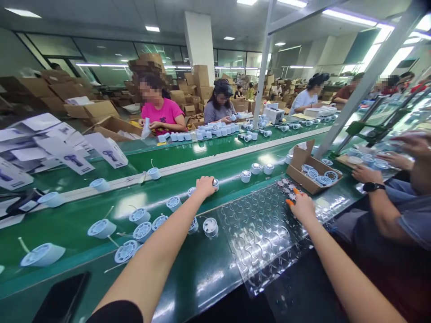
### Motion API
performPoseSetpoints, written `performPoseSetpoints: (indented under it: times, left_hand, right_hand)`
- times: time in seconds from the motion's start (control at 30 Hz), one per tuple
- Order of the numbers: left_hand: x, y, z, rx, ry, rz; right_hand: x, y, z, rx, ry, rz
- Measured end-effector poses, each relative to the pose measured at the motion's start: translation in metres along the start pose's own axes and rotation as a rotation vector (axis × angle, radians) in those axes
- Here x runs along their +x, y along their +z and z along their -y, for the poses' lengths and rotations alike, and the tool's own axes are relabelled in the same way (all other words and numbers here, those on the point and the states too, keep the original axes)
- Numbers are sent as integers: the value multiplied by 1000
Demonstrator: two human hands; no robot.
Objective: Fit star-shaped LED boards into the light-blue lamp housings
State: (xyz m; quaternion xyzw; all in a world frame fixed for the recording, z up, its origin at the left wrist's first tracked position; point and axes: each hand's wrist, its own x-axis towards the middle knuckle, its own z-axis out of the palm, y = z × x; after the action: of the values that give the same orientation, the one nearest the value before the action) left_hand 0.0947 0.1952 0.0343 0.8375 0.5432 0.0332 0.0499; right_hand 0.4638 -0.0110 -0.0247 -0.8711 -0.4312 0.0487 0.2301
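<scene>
Fingers of left hand [205, 186] together, pressed on white plastic fan housing [215, 183] on green conveyor belt [202, 269]; right hand [302, 207] at orange-handled snips [292, 196], grip impossible to confirm.

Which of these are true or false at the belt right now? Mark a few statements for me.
The left hand rests on a round white part on the green belt. True.

The right hand is inside the cardboard box. False: the right hand is over a clear plastic sheet, with orange handles at its fingers.

A co-worker at right wears a black watch. True.

The co-worker in pink holds nothing. False: the co-worker in pink holds a white piece.
</scene>
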Motion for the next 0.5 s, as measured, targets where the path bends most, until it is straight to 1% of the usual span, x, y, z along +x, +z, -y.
performPoseSetpoints:
  times: [0.1, 0.2, 0.27, 0.33, 0.4, 0.43, 0.5]
  left_hand:
    - [-13, -2, 23, 30, -17, -7]
    - [-40, -13, 61, 58, -122, -16]
    - [-63, -18, 89, 68, -208, 19]
    - [-83, -20, 110, 56, -255, 80]
    - [-97, -21, 122, 25, -256, 121]
    - [-102, -23, 125, 8, -244, 122]
    - [-110, -32, 124, -25, -208, 81]
  right_hand:
    - [28, 2, -13, -116, -5, 62]
    - [48, 6, -26, -171, -9, 147]
    - [59, 7, -33, -182, -10, 191]
    - [66, 7, -35, -173, -17, 216]
    - [70, 5, -33, -142, -28, 224]
    - [71, 3, -32, -119, -34, 223]
    - [68, -2, -27, -59, -41, 210]
